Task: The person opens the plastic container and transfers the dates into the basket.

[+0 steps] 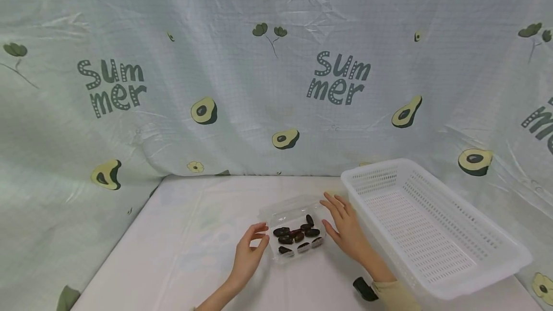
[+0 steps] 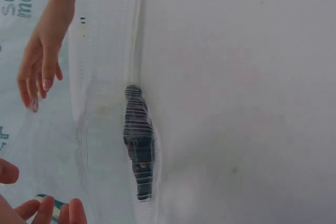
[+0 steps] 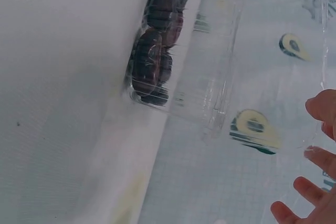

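In the head view, a clear plastic box (image 1: 276,256) of dark oblong fruits (image 1: 299,237) sits on the bench (image 1: 207,234), between the left hand (image 1: 249,249), thumb and fingers curved apart, and the right hand (image 1: 348,230), fingers spread near the clear lid (image 1: 294,204); a white basket (image 1: 464,210) stands to the right. The left wrist view shows the left thumb well parted from its fingers. In the right wrist view, 1 thumb and finger gap at the lid's edge; I cannot tell whether they press. An uneven push on such thin plastic could tip the box and spill the loose fruits.

Soft diffuse light, faint blurred shadows
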Tool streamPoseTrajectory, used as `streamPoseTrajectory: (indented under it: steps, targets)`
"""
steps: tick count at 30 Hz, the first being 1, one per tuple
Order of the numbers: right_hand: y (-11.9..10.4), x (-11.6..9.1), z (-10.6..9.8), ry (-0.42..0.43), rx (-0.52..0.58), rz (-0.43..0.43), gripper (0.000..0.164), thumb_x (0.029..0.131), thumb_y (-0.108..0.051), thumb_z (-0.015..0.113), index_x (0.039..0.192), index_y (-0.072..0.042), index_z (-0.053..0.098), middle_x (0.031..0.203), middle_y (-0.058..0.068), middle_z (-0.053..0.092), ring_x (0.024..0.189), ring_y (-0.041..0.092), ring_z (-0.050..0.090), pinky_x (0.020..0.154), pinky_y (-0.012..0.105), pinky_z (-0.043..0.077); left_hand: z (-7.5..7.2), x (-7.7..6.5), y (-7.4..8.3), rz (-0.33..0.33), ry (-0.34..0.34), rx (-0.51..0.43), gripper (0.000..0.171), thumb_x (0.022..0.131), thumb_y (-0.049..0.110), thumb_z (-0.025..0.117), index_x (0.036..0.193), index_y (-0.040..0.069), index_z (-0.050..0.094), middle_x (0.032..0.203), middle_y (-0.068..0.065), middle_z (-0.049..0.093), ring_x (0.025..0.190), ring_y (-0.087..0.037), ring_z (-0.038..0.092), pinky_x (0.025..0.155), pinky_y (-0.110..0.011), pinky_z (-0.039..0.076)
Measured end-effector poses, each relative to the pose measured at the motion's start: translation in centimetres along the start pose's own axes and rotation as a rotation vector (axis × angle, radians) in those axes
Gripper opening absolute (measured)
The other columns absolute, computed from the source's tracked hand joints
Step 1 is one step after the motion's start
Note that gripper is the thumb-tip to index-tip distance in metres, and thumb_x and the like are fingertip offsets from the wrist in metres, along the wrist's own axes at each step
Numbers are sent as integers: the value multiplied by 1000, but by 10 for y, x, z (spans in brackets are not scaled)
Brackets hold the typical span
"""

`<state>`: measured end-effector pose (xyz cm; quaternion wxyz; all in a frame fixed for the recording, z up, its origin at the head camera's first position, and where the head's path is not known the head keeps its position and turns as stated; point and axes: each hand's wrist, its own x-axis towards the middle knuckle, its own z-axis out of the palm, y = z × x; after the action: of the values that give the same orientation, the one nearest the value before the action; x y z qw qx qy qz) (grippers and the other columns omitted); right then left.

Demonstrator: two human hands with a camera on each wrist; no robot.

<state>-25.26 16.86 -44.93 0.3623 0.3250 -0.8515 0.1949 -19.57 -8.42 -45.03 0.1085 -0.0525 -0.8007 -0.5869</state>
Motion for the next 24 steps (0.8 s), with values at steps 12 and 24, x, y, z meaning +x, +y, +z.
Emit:
streamPoseTrajectory:
  steps: [12,24]
  targets:
    - [4,10,-5,20,20,13,45,83,-17,61,124,-4,49,132,16,44,119,37,36,83,54,37,3,5,-6,288,-9,259,38,86,12,58,122,6,50,122,-11,52,113,-29,48,79,-44,46]
    - [5,11,-3,-15,-10,-33,43,84,-20,61,122,-4,51,131,14,47,119,35,38,83,53,39,0,16,-16,507,-182,688,76,77,46,63,138,14,33,142,-9,33,133,-33,25,94,-57,31]
